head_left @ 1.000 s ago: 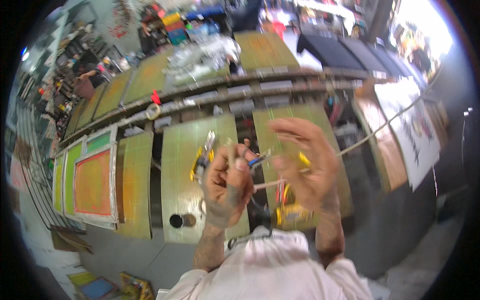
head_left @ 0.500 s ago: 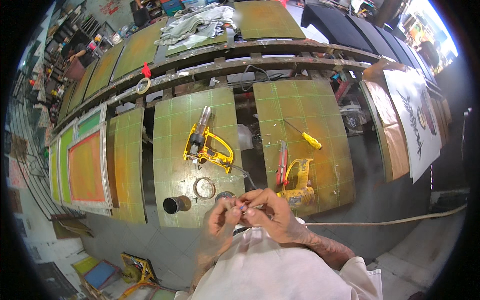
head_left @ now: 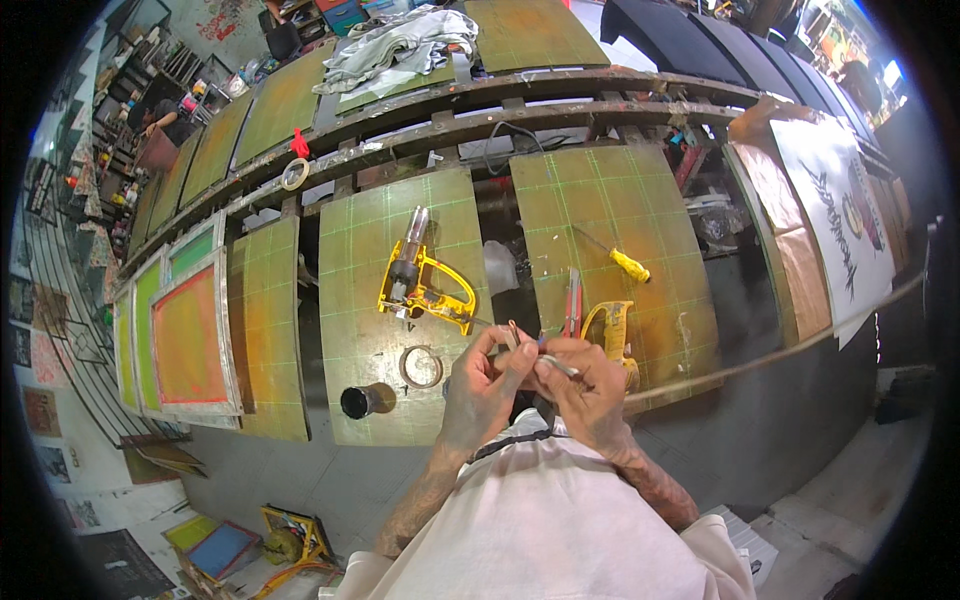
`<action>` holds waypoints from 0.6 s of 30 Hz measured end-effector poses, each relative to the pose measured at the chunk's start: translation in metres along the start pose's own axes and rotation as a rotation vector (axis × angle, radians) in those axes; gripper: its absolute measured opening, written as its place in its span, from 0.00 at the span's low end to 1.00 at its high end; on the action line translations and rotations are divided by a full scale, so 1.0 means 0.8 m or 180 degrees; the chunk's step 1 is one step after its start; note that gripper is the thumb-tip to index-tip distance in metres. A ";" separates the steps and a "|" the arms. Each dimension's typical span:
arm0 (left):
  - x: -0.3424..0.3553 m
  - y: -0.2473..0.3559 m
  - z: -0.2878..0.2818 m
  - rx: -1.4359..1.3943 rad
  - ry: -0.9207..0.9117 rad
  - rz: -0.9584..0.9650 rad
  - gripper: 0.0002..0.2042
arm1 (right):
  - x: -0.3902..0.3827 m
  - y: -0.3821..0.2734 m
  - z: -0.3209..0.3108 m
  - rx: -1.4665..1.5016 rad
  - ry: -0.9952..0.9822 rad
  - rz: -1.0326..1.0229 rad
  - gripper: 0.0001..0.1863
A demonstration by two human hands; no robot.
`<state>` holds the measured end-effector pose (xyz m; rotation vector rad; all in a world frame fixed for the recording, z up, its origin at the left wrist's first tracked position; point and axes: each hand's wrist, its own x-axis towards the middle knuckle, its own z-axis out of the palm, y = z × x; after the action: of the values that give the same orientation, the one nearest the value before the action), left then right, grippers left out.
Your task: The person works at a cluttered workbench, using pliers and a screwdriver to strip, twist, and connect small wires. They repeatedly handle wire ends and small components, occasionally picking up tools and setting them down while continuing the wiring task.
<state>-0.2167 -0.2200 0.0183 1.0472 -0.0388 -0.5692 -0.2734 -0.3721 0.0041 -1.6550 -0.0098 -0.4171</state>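
Both hands meet in front of my white shirt, fingers pinched on the stripped end of a pale power cord (head_left: 563,366). My left hand (head_left: 488,392) grips a thin brownish wire end that points up; my right hand (head_left: 590,392) pinches the cord's sheath. A small blue spot shows between the fingertips. On the left board lie a yellow heat gun half (head_left: 428,285) with its metal tube and inner parts bare, a ring (head_left: 421,367) and a black cylinder (head_left: 355,403). Behind my right hand are a yellow housing half (head_left: 622,325), partly hidden, and a red utility knife (head_left: 573,300).
A yellow-handled screwdriver (head_left: 628,265) lies on the right board (head_left: 660,340). A tape roll (head_left: 295,175) rests on the wooden rail. Framed screens (head_left: 190,330) lean at left, a printed white sheet (head_left: 815,170) lies at right. A person (head_left: 165,125) is at the far left.
My hands have moved slightly up and right and drawn apart a little, showing the cord's end. The cord at right has lifted and swings, blurred. The view has shifted slightly.
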 end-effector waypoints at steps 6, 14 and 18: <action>0.010 0.008 0.007 0.0626 0.0131 0.0229 0.13 | 0.024 -0.005 -0.003 -0.0554 0.0404 -0.0765 0.08; 0.023 0.011 0.018 0.0308 -0.0095 0.0189 0.16 | 0.051 0.001 -0.006 -0.0873 0.0715 -0.1287 0.09; 0.024 0.010 0.019 0.0127 -0.0146 0.0169 0.18 | 0.056 -0.003 -0.005 -0.0913 0.0769 -0.1376 0.09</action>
<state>-0.2013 -0.2384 0.0280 1.0689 -0.1184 -0.5460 -0.2331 -0.3865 0.0195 -1.8743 -0.1349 -0.9832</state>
